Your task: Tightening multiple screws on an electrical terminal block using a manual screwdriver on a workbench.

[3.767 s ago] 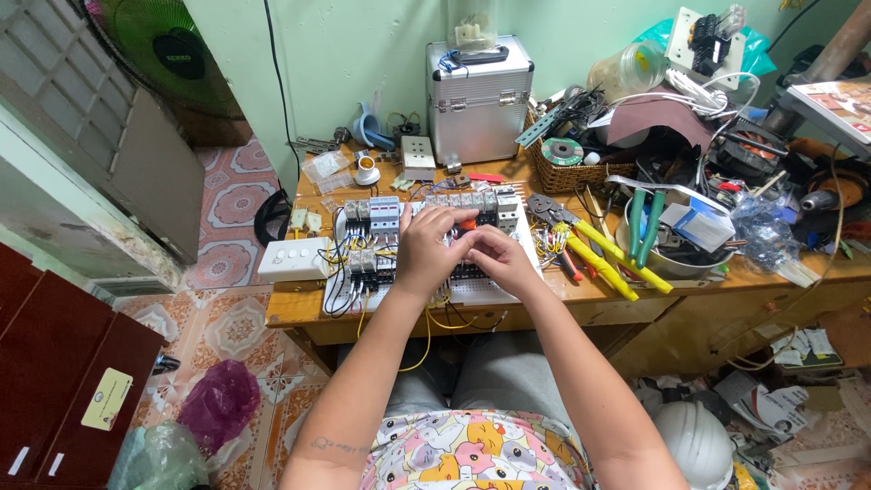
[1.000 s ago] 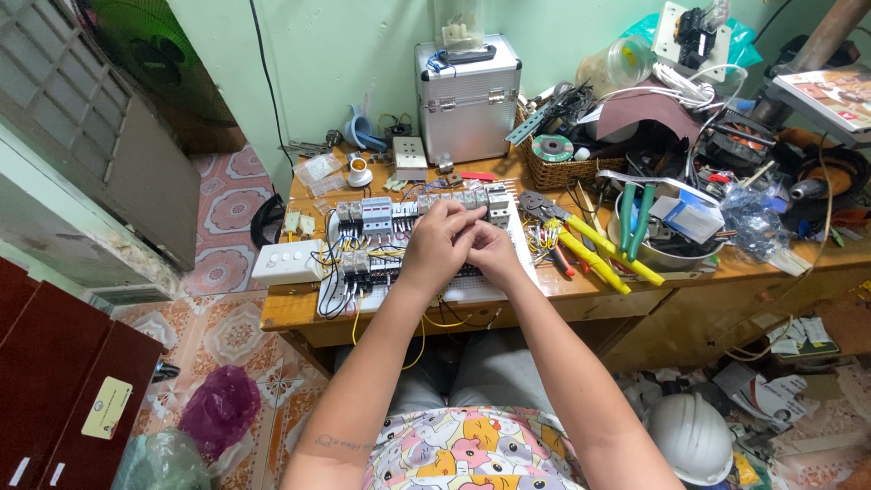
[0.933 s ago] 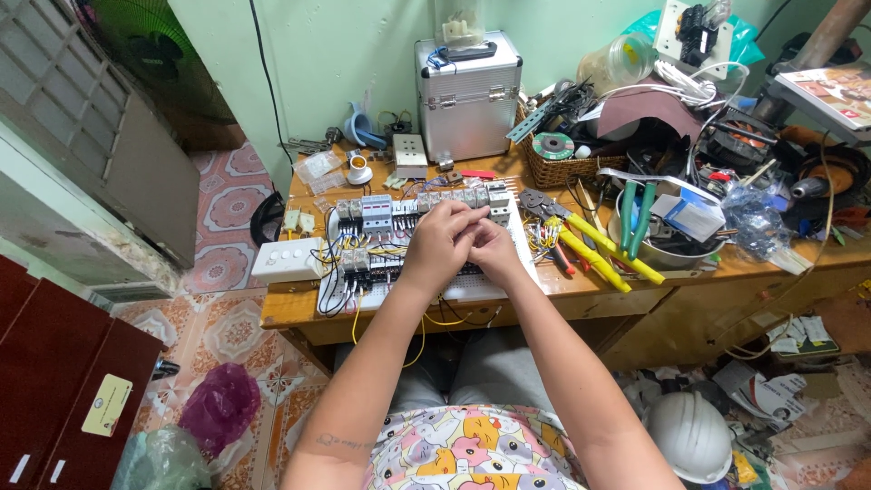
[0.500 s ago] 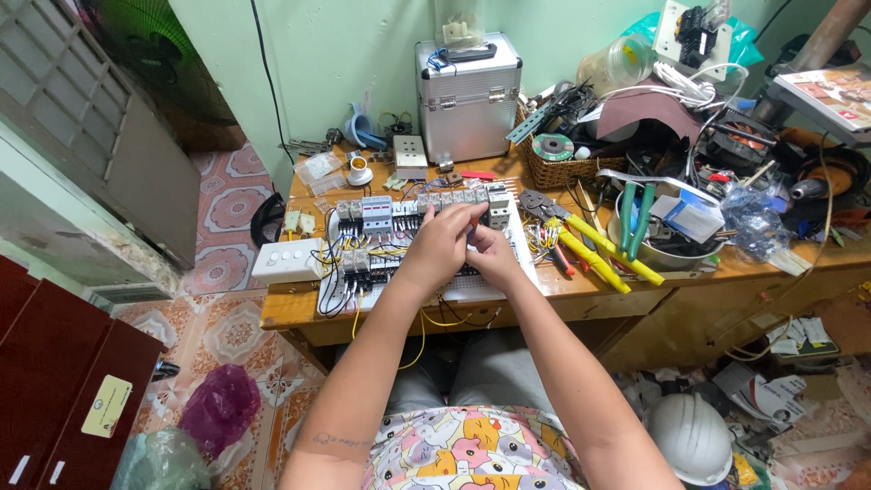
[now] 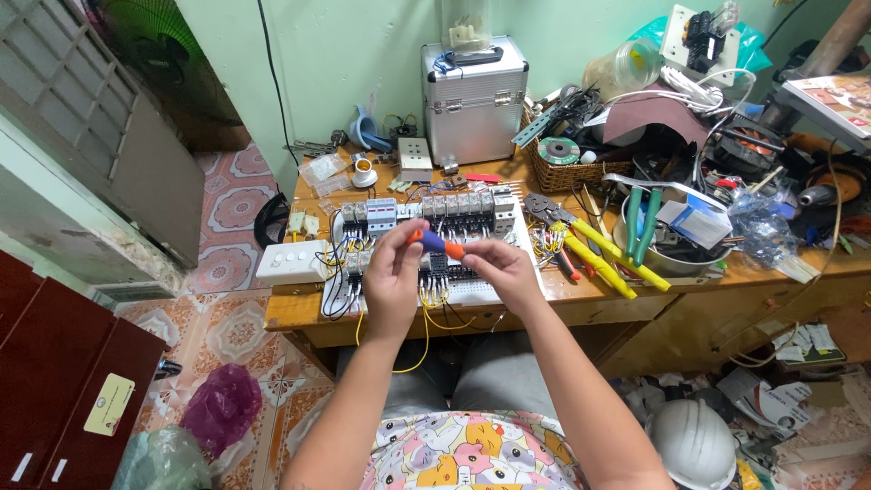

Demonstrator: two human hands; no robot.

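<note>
One screwdriver; one metal case; one white helmet.

A wired panel of circuit breakers lies on the near left part of the wooden workbench. A switch plate lies just left of the panel. Both hands are raised over the panel's near half: the left hand to the left, the right hand to the right, with a screwdriver held between them. A metal case stands at the far edge, behind the panel. A wicker basket sits just right of the case. Long-handled pliers lie right of the panel. A metal bowl sits right of the pliers. A hard hat lies on the floor, near right.
</note>
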